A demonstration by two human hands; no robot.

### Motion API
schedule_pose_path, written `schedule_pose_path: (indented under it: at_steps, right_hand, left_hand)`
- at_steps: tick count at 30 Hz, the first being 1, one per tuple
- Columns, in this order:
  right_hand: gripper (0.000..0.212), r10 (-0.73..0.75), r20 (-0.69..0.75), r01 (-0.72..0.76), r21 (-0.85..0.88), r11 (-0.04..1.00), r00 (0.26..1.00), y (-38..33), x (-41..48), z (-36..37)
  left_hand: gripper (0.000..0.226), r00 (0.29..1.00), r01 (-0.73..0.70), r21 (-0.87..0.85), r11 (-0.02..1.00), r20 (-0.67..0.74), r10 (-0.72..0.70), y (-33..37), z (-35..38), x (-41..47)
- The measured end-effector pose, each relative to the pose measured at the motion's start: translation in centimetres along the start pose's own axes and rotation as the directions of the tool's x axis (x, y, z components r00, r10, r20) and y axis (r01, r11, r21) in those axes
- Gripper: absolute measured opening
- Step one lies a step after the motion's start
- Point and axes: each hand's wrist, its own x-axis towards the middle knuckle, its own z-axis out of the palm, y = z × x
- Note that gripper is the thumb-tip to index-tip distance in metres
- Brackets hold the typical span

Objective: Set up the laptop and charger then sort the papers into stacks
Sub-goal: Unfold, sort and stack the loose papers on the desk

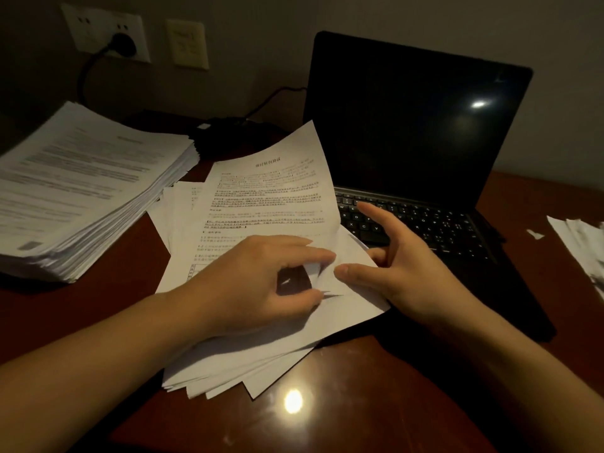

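Note:
An open black laptop [421,132] with a dark screen stands at the right of the brown desk [327,403]. A loose pile of printed papers [248,361] lies in the middle, its right edge over the laptop's front left corner. The top sheet [268,194] curls upward. My left hand [258,282] lies on the pile, thumb and fingers pinching the sheet's lower right edge. My right hand [398,269] holds the same edge with its thumb on top, index finger stretched over the keyboard. The black charger brick [225,132] sits behind the papers, its plug [124,44] in the wall socket.
A thick stack of printed papers [81,191] stands at the left of the desk. More white sheets [585,246] lie at the right edge, with a small paper scrap [535,234] beside them. A lamp reflection [293,401] glares on the desk front.

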Motion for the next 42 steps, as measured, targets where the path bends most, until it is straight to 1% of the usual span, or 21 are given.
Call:
schedule_pose_path:
  at_steps: [2,4,7,9,10,12,14,16,19,21,23,25,27,29,30,32,33,35,37,39,42]
  right_hand:
    - [0.102,-0.004,0.005,0.004,0.009,1.000,1.000,0.0,0.0,-0.2]
    - [0.101,0.012,0.038,-0.013,0.034,0.999,0.999,-0.1,-0.1,-0.6]
    - [0.101,0.035,0.113,-0.043,0.072,0.996,0.993,-0.3,-0.2,-1.2]
    - [0.101,0.039,0.151,-0.052,0.082,0.995,0.988,-0.4,-0.3,-1.5]
    - [0.101,0.042,0.159,-0.055,0.077,0.995,0.986,-0.4,-0.2,-1.6]
    - [0.101,0.048,0.156,-0.057,0.057,0.997,0.987,-0.4,-0.2,-1.5]
    - [0.102,0.046,0.138,-0.052,0.044,0.998,0.989,-0.4,-0.2,-1.2]
    - [0.102,0.042,0.109,-0.047,0.039,0.998,0.993,-0.4,-0.2,-0.8]
    - [0.104,0.043,0.062,-0.046,0.038,0.998,0.997,-0.4,-0.3,-0.3]
    - [0.104,0.026,0.017,-0.025,-0.023,0.999,1.000,-0.3,-0.2,0.0]
    - [0.103,-0.003,-0.015,0.002,-0.075,0.997,1.000,-0.2,-0.2,0.3]
    - [0.102,-0.017,-0.015,0.016,-0.072,0.997,1.000,-0.1,-0.1,0.3]
    - [0.103,-0.008,0.016,0.009,-0.042,0.999,1.000,-0.1,-0.1,-0.1]
    - [0.103,0.015,0.065,-0.015,-0.007,1.000,0.998,-0.2,-0.2,-0.5]
    - [0.103,0.026,0.089,-0.027,0.011,1.000,0.996,-0.3,-0.2,-0.7]
    - [0.102,0.039,0.118,-0.045,0.049,0.998,0.992,-0.4,-0.2,-0.9]
    - [0.102,0.040,0.121,-0.049,0.068,0.996,0.992,-0.4,-0.3,-0.9]
    - [0.102,0.035,0.109,-0.044,0.085,0.995,0.993,-0.4,-0.3,-0.8]
    - [0.100,0.024,0.085,-0.030,0.075,0.997,0.996,-0.5,-0.4,-0.6]
    - [0.100,0.015,0.061,-0.019,0.062,0.998,0.998,-0.4,-0.4,-0.3]
    - [0.100,-0.007,0.015,0.007,-0.012,1.000,1.000,-0.1,-0.2,0.1]
  left_hand:
    - [0.037,0.999,-0.013,-0.034,0.999,-0.036,0.011,0.1,0.1,0.0]
    - [0.032,0.998,0.011,-0.093,0.996,-0.056,-0.016,0.2,-0.1,0.1]
    - [0.037,0.994,0.110,-0.252,0.961,0.005,-0.112,-0.3,-0.5,0.2]
    - [0.040,0.988,0.149,-0.301,0.942,0.015,-0.152,-0.7,-0.7,0.2]
    - [0.042,0.988,0.153,-0.296,0.943,0.011,-0.157,-0.7,-0.8,0.2]
    - [0.053,0.992,0.122,-0.211,0.970,0.004,-0.124,-0.3,-0.6,0.1]
    - [0.057,0.996,0.088,-0.144,0.986,-0.006,-0.090,0.1,-0.4,0.2]
    - [0.055,0.995,0.093,-0.169,0.981,-0.026,-0.099,0.1,-0.4,0.3]
    - [0.056,0.995,0.094,-0.196,0.976,-0.004,-0.096,0.0,-0.5,0.3]
    - [0.056,0.996,0.088,-0.192,0.977,-0.003,-0.090,0.0,-0.4,0.4]
    - [0.053,0.993,0.110,-0.223,0.968,-0.010,-0.115,-0.1,-0.5,0.4]
    - [0.052,0.987,0.156,-0.281,0.947,0.001,-0.163,-0.2,-0.7,0.5]
    - [0.053,0.984,0.173,-0.364,0.915,0.025,-0.176,-0.2,-0.7,0.4]
    - [0.063,0.988,0.146,-0.411,0.900,0.018,-0.151,-0.2,-0.7,0.3]
    - [0.068,0.991,0.126,-0.374,0.919,-0.001,-0.136,-0.2,-0.6,0.3]
    - [0.067,0.994,0.077,-0.212,0.974,-0.054,-0.091,-0.3,-0.5,0.1]
    - [0.065,0.996,0.052,-0.139,0.989,-0.064,-0.061,-0.4,-0.4,0.1]
    - [0.063,0.999,0.003,-0.049,0.999,-0.046,-0.006,-0.3,-0.3,0.1]
    - [0.059,0.999,-0.042,-0.025,0.999,-0.018,0.042,-0.3,-0.2,0.1]
    - [0.057,0.997,-0.079,-0.070,0.994,0.003,0.079,-0.4,-0.1,0.1]
    - [0.072,0.998,-0.063,-0.120,0.991,0.007,0.064,-0.6,-0.2,0.0]
